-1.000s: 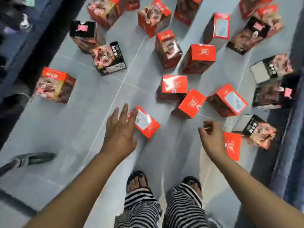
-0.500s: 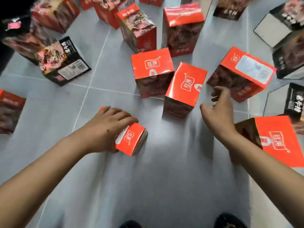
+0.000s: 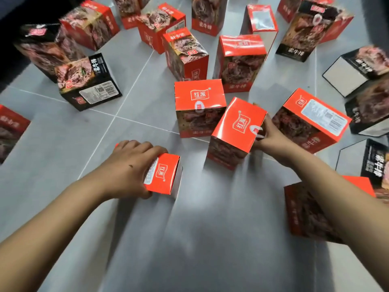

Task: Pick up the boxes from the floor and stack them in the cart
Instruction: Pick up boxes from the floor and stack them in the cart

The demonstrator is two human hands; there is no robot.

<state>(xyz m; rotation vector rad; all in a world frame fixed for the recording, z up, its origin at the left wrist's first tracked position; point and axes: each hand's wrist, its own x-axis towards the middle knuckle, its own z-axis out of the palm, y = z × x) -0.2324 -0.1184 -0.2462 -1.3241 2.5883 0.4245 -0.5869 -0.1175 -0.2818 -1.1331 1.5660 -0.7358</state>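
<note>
A: What does the left hand [image 3: 130, 165] have?

B: It grips a small red cardboard box [image 3: 166, 175] lying on the grey tiled floor [image 3: 63, 161]. The fingers are curled across the top and the thumb is at the near edge. The box is near and left of centre, its logo end poking out to the right of the knuckles.

A: And the right hand [image 3: 271, 134]?

B: It holds a tilted red cardboard box [image 3: 237, 127] by its right side, fingers wrapped round the far right edge. That box leans to the right, just right of the small red cardboard box and apart from it. I cannot tell whether its base is off the floor.

A: What has changed since half a second ago?

B: The left hand had the same box then, in much the same grip. The right hand was open and off to the right of the tilted red cardboard box, and now it has closed on it.

A: What lies around them?

B: Just behind the tilted one stands an upright red box with a meat picture [image 3: 200, 106], close or touching — I cannot tell which. Right of the right hand a red box with a white label [image 3: 311, 121] lies tilted. Another red box [image 3: 305, 211] sits under the right forearm, near right. Far left is a black box with a barcode label [image 3: 90, 87]. More red and black boxes stand farther off.
</note>
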